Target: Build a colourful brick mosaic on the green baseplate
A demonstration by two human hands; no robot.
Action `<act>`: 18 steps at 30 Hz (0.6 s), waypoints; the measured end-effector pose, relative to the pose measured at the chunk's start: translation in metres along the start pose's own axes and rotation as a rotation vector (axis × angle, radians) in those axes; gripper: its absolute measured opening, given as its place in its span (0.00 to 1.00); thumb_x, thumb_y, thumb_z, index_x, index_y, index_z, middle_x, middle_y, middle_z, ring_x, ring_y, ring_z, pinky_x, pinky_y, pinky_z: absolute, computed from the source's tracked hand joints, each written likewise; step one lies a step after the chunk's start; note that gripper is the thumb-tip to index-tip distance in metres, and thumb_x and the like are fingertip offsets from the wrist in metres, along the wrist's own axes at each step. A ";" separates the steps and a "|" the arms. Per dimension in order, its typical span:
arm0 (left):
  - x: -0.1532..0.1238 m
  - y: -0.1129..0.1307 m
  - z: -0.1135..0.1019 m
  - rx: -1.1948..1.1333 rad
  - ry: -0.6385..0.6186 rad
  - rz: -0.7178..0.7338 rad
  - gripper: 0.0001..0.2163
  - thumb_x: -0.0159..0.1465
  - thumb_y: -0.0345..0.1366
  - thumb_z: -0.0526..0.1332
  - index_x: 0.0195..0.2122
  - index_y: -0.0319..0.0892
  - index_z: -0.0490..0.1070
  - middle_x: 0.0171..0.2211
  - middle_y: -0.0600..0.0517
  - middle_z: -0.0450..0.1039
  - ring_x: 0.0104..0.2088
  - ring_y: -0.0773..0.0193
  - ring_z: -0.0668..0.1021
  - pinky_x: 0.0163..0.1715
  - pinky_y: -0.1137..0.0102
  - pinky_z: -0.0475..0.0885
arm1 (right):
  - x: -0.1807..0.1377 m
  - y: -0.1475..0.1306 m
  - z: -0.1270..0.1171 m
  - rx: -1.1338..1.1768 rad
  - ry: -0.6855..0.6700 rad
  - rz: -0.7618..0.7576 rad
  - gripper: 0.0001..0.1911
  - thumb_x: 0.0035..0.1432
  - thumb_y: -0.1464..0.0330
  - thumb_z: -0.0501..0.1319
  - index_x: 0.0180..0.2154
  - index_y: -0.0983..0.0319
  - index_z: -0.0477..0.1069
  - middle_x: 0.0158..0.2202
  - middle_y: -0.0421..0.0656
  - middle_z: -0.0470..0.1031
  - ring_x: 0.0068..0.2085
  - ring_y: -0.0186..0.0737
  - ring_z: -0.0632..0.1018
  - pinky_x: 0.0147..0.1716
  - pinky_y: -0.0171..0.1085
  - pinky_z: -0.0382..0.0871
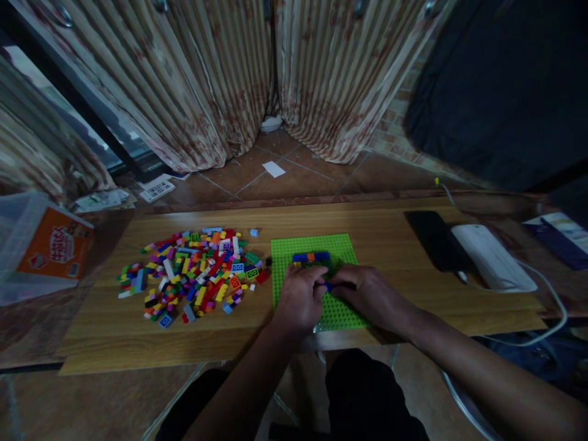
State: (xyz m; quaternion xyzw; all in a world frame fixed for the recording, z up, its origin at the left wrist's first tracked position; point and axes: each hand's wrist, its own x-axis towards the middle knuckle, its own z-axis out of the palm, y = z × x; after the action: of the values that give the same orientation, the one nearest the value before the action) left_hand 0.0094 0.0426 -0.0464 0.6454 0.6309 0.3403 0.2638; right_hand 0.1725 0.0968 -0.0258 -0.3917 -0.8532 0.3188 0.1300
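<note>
A green studded baseplate (342, 315) lies on the wooden table in front of me. Near its far side sits a row of blue bricks (301, 258) with an orange brick (311, 257) in the middle. Some yellow shows just below that row, partly covered by my left hand (299, 300). Over the plate, the fingertips of both hands meet at a small blue brick (327, 286). My right hand (365, 291) pinches it from the right, and my left thumb and forefinger close on it from the left. The fingers hide most of this brick.
A heap of loose coloured bricks (197, 275) spreads left of the plate. At the table's right lie a black phone-like slab (436, 239) and a white device (491, 254) with a cable. A plastic box (27, 245) stands at the far left, and curtains (206, 92) hang behind.
</note>
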 end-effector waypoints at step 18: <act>-0.006 -0.002 -0.016 0.009 0.087 0.157 0.13 0.63 0.27 0.58 0.49 0.41 0.73 0.42 0.48 0.78 0.46 0.56 0.76 0.54 0.55 0.67 | -0.013 0.013 0.007 0.249 0.148 0.117 0.10 0.55 0.64 0.63 0.40 0.58 0.77 0.34 0.41 0.78 0.34 0.39 0.78 0.35 0.38 0.71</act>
State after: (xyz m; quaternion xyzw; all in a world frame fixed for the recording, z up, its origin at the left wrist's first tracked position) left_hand -0.0040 0.0359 -0.0389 0.6786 0.5909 0.3849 0.2055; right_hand 0.1855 0.0904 -0.0388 -0.4440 -0.7710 0.3992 0.2214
